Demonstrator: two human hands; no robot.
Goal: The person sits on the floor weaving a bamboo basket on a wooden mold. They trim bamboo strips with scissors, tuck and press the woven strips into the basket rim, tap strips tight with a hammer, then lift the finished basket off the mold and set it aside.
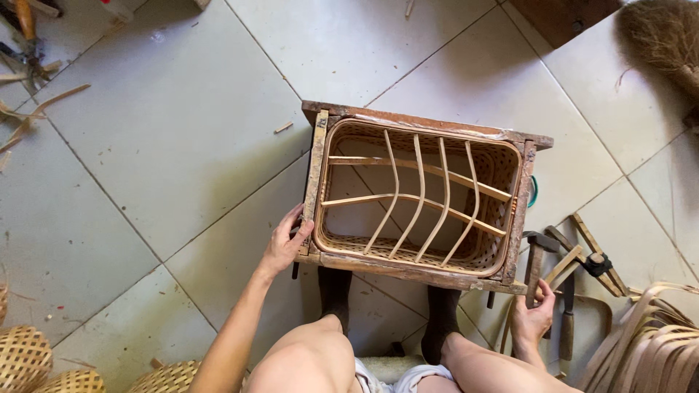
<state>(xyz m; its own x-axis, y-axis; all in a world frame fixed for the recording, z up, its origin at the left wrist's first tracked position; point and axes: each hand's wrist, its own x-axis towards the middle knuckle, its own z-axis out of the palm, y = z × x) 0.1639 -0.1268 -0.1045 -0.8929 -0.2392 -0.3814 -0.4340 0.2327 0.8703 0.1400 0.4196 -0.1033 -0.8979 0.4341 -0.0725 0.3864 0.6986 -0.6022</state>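
A rectangular wooden frame (316,164) stands on the tiled floor in front of me, holding an unfinished woven bamboo basket (502,164) with curved bamboo ribs crossing its open base. My left hand (285,244) grips the frame's near left corner. My right hand (533,316) hovers low at the frame's near right corner, fingers curled close to a hammer (537,255) lying on the floor; whether it holds anything is unclear. My feet in dark socks rest under the frame's near edge.
Hand tools and a knife (566,313) lie on the floor at right, beside a bundle of bamboo strips (648,335). Woven baskets (25,356) sit at lower left. Bamboo scraps (44,102) and tools lie at upper left, a broom (666,36) at upper right.
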